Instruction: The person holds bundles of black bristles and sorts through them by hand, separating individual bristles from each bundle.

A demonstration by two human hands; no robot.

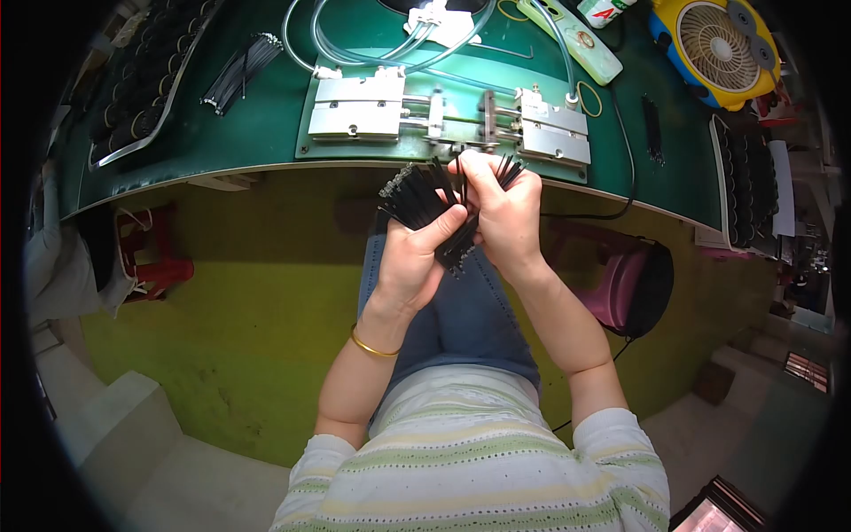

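Note:
A thick bundle of thin black rods [414, 197] with small metallic-looking tips fans out in my left hand [417, 257], which is closed round it with the thumb on top. Close against it on the right, my right hand [507, 206] is pinched on a few of the black rods, some poking up between its fingers. Both hands are in front of the table's near edge, just below a metal fixture [459, 124] with two silver blocks, the left block [356, 108] and the right block [554, 129]. The fingertips of my right hand are partly hidden.
On the green table [239, 133] lie a loose black bundle [241, 73], a tray of black coils [146, 84], clear tubes [324, 35], a pale green case [581, 40] and a yellow fan [716, 49]. A pink stool [612, 288] stands right; a person sits at far left.

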